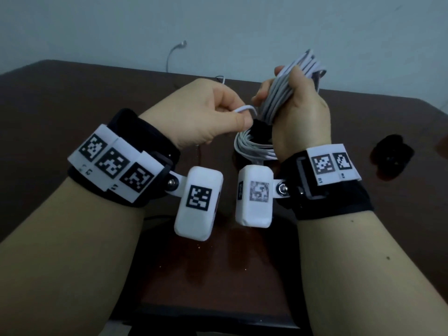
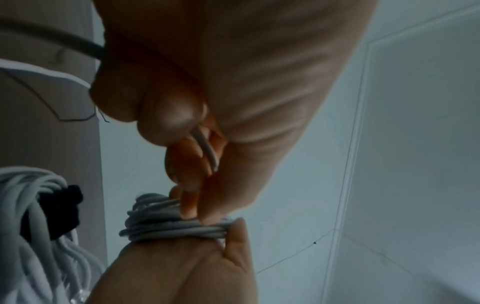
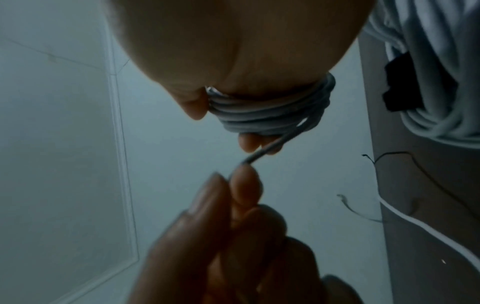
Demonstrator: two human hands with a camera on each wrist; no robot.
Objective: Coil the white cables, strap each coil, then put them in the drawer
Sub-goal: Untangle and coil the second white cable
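Note:
My right hand [image 1: 278,88] grips a bundle of white cable [image 1: 283,98] upright above the brown desk [image 1: 72,98]; in the right wrist view its loops [image 3: 272,111] wrap across my palm. My left hand [image 1: 238,115] pinches the loose end of that cable [image 1: 244,109] between thumb and fingers, just left of the bundle. The end [image 2: 207,152] runs between my left fingers [image 3: 244,185] toward the coil [image 2: 176,228]. A second white coil [image 1: 252,144], bound by a black strap [image 3: 405,86], lies on the desk under my hands.
A loose black strap [image 1: 392,154] lies on the desk at the right. Another white cable [image 1: 174,52] rises at the back edge against the pale wall, and a length of it [image 3: 441,236] trails over the desk.

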